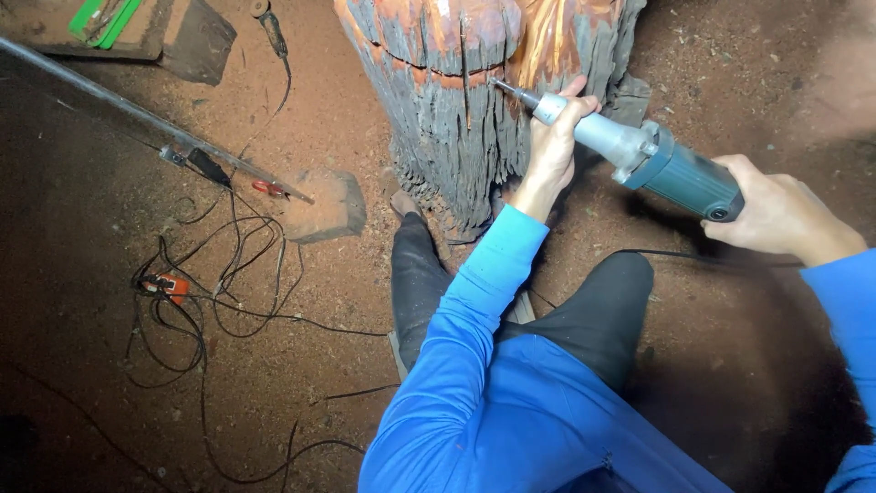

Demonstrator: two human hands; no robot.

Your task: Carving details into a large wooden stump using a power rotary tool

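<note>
Two hands on one die grinder [671, 164]: left hand [557, 137] clenched round its silver neck, right hand [776, 215] gripping the rear; keep bit steady against carved trunk [456, 100]

Left hand [554, 146] grips die grinder [639, 151] nose, right hand [776, 215] holds rear; bit touching carved wood stump [456, 100].

Sawdust floor [301, 383], stump [465, 119], cables [219, 283], block [324, 205]
</note>
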